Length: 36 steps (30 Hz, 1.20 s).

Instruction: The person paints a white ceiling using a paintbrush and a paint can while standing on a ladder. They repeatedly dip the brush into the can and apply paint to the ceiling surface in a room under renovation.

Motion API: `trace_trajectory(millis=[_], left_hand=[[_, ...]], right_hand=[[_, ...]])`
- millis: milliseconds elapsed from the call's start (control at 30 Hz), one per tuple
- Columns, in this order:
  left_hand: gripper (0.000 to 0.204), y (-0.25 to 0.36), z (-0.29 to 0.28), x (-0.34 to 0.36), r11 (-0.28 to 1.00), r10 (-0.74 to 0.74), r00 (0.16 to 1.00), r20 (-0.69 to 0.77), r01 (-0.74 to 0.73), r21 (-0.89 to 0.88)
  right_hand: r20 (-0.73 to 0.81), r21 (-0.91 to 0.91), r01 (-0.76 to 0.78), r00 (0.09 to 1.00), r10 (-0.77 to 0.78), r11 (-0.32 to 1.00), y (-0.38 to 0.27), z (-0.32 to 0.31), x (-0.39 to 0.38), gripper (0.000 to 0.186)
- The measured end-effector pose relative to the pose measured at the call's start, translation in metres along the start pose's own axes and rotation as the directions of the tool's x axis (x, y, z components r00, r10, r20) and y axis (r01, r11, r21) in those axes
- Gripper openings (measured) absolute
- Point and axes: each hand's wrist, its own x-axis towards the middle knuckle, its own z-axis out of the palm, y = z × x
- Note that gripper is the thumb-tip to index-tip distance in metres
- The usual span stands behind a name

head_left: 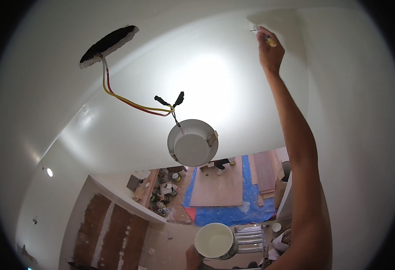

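The small brush (266, 38), yellow at the handle, sits at the top of the view, its tip against the ceiling (197, 67) close to where it meets the wall (355, 135). The right hand (269, 53) holds it at full reach, fingers closed around the handle. Around the tip lies a duller, greyish patch of ceiling, which looks like fresh paint or bare filler; the rest of the ceiling reads as even white, so by judgement the corner is in work and most of the surface is covered. Low in the view the left hand (193, 257) grips a white paint bucket (215, 241) from below, fingers wrapped under it. Left undone, as far as it shows: a round downlight (193, 143) hangs loose on red and yellow wires (130, 101) from a rough hole (108, 44). Below lies a floor with a blue sheet (233, 211) and wooden boards.
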Motion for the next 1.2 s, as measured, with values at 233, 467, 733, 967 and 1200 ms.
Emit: trace_trajectory(millis=[233,467,733,967,1200], left_hand=[[0.049,-0.023,-0.002,0.007,0.994,0.074,0.997,0.005,-0.074,0.077],[0.054,-0.017,0.004,0.003,0.999,-0.031,0.999,-0.032,0.031,-0.009],[0.051,-0.009,-0.002,0.004,0.997,0.019,0.999,-0.026,-0.017,0.069],[0.05,-0.011,-0.004,0.007,0.996,0.016,1.0,-0.013,-0.015,0.086],[0.049,-0.014,-0.001,0.006,0.992,0.045,0.999,-0.008,-0.043,0.115]], right_hand=[[0.481,-0.106,0.568,0.747,-0.458,0.816,-0.009,0.029,-0.061,0.033],[0.621,-0.175,0.604,0.681,-0.389,0.778,0.002,0.054,-0.055,0.042],[0.551,-0.253,0.635,0.715,-0.431,0.73,0.009,0.058,-0.042,0.032],[0.523,-0.253,0.641,0.721,-0.455,0.724,0.011,0.048,-0.027,0.035],[0.532,-0.308,0.552,0.775,-0.341,0.775,0.011,0.02,0.001,0.034]])
